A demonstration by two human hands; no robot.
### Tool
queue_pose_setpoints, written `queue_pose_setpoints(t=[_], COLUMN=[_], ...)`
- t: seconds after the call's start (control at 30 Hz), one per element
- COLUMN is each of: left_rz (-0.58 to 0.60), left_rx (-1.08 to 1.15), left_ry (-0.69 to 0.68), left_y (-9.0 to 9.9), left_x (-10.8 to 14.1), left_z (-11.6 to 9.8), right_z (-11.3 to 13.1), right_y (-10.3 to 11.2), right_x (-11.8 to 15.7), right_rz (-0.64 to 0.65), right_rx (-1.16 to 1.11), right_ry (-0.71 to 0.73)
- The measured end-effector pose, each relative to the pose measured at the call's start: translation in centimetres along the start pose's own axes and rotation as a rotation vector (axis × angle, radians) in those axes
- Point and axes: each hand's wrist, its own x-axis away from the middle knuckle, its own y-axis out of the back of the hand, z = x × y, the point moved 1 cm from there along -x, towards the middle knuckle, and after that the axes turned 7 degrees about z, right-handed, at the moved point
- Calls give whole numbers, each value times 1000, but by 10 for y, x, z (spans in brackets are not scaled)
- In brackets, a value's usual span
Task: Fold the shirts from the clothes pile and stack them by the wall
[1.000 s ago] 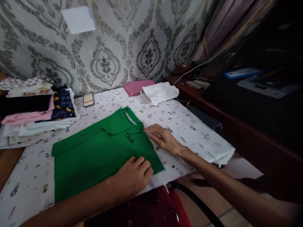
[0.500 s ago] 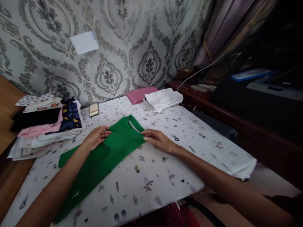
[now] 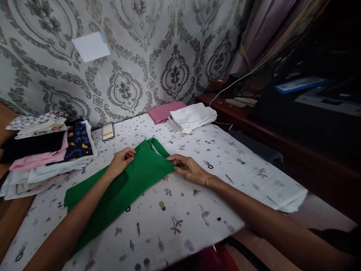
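Note:
A folded green garment (image 3: 141, 169) lies slanting across the patterned white cloth, with a white inner band at its far opening. At the garment's left side, my left hand (image 3: 122, 160) has its fingers curled in on the fabric. My right hand (image 3: 190, 169) pinches the right corner beside that opening, between thumb and fingers. The garment's near end is partly hidden behind my left forearm.
A stack of folded clothes (image 3: 50, 146) stands at the left edge. Toward the wall are a phone (image 3: 108, 131), a pink folded cloth (image 3: 162, 112) and white folded cloths (image 3: 194, 117). A dark red wooden ledge (image 3: 270, 139) runs along the right.
My left hand has shifted slightly up and right along the garment, and its fingers have curled in. My right hand stays on its corner. The view has moved a little.

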Motion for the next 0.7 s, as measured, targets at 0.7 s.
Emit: queue_pose_setpoints(t=[0.7], left_rz=[340], left_rx=[-224], left_ry=[535], left_y=[88], left_x=[218], left_z=[-2], right_z=[38], right_y=[-80], right_x=[-149], right_rz=[206], right_rx=[829], right_ry=[247])
